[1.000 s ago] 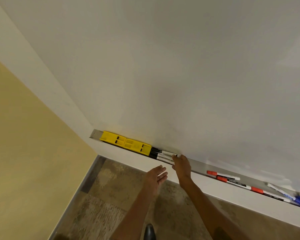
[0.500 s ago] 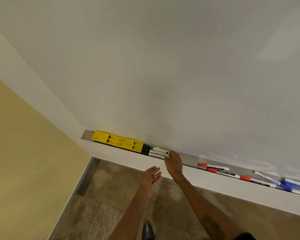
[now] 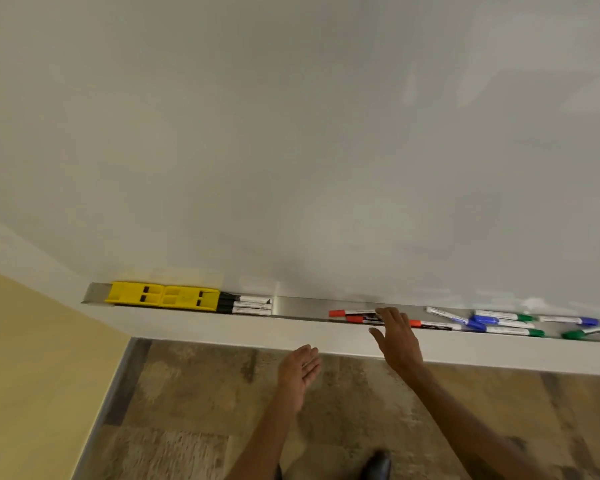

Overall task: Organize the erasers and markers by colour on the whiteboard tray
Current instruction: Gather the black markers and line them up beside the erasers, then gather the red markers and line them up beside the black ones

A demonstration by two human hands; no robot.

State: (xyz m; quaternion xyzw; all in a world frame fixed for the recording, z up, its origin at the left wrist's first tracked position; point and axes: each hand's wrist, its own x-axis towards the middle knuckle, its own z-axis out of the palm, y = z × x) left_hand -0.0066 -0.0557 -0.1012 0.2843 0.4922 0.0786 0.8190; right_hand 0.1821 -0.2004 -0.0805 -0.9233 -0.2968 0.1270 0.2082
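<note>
Two yellow erasers (image 3: 161,296) lie end to end at the left end of the metal tray (image 3: 302,308). Three black-capped markers (image 3: 245,304) are stacked right beside them. Further right lie red-capped markers (image 3: 352,313), then a mixed heap of blue markers (image 3: 484,320) and green markers (image 3: 523,331). My right hand (image 3: 397,336) is open, fingers spread, its fingertips over the red markers without gripping any. My left hand (image 3: 297,370) hangs open below the tray's front edge, holding nothing.
The whiteboard (image 3: 309,133) fills the upper view. A yellow wall (image 3: 32,375) stands at the left, meeting a mottled brown floor (image 3: 194,410). A dark shoe tip (image 3: 378,464) shows at the bottom.
My right hand has left the black markers and moved right along the tray to the red markers. The view has swung right, bringing blue and green markers into sight.
</note>
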